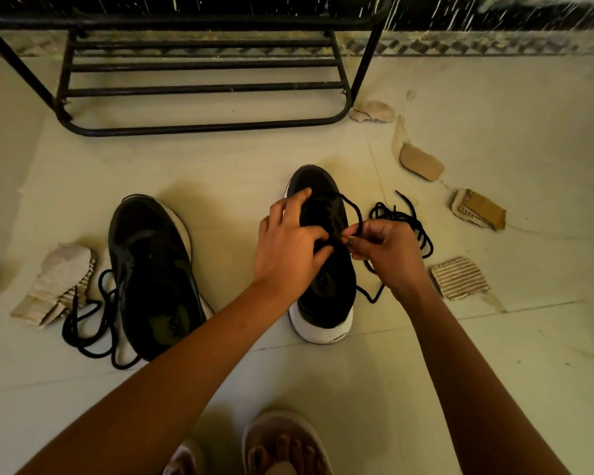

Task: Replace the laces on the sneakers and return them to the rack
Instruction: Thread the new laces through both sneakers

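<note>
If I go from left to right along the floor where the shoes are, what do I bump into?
Crumpled cardboard → sneaker → left hand → right hand, pinching a lace → ridged cardboard piece. Both hands work on the other sneaker.

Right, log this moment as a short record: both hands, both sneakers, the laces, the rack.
left hand: grips the upper of the sneaker being laced
right hand: pinches the black lace beside that sneaker's eyelets
sneaker being laced: upright on the floor, toe toward the rack
other sneaker: on the floor, apart, untouched
loose lace: heaped beside the other sneaker
rack: black metal, beyond both sneakers; neither sneaker is on it
cardboard scraps: scattered on the floor
</note>
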Tool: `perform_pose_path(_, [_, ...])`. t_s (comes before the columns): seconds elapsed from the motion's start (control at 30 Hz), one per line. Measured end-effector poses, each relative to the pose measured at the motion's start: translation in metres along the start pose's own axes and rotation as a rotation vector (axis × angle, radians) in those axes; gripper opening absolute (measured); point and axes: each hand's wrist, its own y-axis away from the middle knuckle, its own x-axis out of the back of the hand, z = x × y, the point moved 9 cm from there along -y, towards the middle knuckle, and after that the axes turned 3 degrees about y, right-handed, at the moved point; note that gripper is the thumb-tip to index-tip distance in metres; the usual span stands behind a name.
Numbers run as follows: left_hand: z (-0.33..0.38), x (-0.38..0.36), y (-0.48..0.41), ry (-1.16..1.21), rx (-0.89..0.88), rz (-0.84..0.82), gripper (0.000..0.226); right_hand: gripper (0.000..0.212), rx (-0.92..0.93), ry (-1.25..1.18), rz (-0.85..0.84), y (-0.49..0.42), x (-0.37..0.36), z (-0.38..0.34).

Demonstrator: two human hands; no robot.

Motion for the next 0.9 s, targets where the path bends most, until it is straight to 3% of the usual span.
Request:
perform_pose_path(0.23, [-0.014,-0.01,0.002,0.256,0.122,0.004,0.02,0.017,0.124,0.242,-0.09,-0.003,-0.005,-0.016])
perform_pose_path(0.37, [-0.018,-0.013,0.003,0.321,0.153,0.013,0.02,0.015,0.189,0.293,-0.04,-0.003,-0.004,-0.019])
perform_pose_path(0.6, [-0.022,-0.016,0.004,0.386,0.186,0.029,0.019,0.036,0.145,0.124,0.041,-0.005,0.003,-0.012])
perform_pose_path(0.9, [-0.025,-0.018,0.006,0.435,0.222,0.07,0.012,0.015,0.039,-0.044,-0.002,-0.005,-0.005,0.007])
